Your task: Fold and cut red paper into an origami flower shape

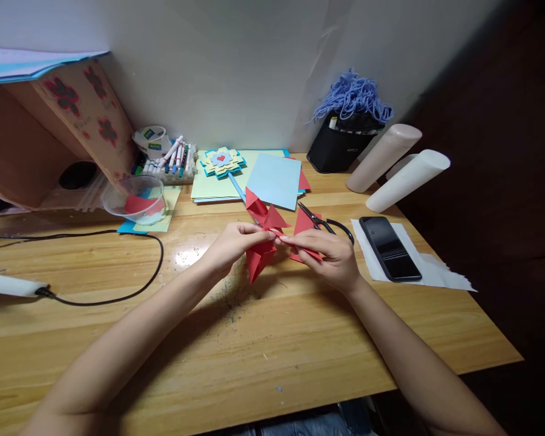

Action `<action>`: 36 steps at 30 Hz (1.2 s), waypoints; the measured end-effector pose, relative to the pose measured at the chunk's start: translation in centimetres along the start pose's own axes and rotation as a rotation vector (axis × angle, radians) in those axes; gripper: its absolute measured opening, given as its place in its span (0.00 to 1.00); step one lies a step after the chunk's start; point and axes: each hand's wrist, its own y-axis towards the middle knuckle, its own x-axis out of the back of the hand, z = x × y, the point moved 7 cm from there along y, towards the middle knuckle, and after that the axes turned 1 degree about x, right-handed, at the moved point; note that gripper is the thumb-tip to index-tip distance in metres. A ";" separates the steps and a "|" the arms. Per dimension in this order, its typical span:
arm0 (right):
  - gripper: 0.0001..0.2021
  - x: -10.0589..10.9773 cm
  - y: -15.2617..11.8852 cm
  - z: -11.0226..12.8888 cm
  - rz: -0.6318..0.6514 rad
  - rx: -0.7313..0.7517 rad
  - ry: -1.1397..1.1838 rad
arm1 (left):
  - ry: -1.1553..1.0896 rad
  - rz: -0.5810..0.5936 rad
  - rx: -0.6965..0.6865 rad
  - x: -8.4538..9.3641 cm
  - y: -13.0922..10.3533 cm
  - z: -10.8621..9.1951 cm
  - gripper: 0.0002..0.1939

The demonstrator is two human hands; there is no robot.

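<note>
Both hands meet over the middle of the table around a red folded paper (260,261) with several pointed flaps. My left hand (233,245) pinches it near its centre between thumb and fingers. From the right, my right hand (329,254) grips a folded edge of the same red paper, its thumb and fingertip close to the left thumb. The lower fingers of that hand are partly hidden. Just behind it, black-handled scissors (327,224) lie partly on a flat piece of red paper (305,223). A paper flower (221,162) on a blue stem rests behind the folded paper.
Light blue paper (275,178) tops a stack of coloured sheets at the back. Markers (175,158) and a clear plastic bowl (134,200) stand left, with a black cable (161,260) nearby. On the right are a phone (390,248), two tall cylinders (409,181) and a black pouch (340,145).
</note>
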 end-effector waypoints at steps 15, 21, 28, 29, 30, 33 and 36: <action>0.17 -0.7 -0.3 0.3 0.084 0.128 -0.217 | -0.007 -0.031 0.060 0.1 0.1 0.4 0.12; 0.20 -0.8 -0.3 0.4 0.098 0.175 -0.258 | 0.008 -0.041 0.075 0.2 0.0 0.3 0.11; 0.22 -0.2 -0.2 -0.7 0.124 0.030 0.039 | 0.107 -0.112 0.058 0.7 0.0 0.1 0.12; 0.21 -0.1 -0.2 -1.2 0.097 -0.051 0.145 | 0.126 -0.129 0.045 0.7 0.0 0.0 0.12; 0.20 -0.1 -0.2 -1.8 0.070 -0.149 0.260 | 0.149 -0.145 0.032 0.7 0.0 0.0 0.13; 0.18 -1.0 -0.7 -3.7 0.017 -0.501 0.515 | 0.225 -0.168 -0.016 0.6 0.0 -0.2 0.13; 0.15 -2.2 -1.2 -4.2 0.075 -0.714 0.531 | 0.295 -0.164 -0.049 0.3 -0.1 -0.3 0.14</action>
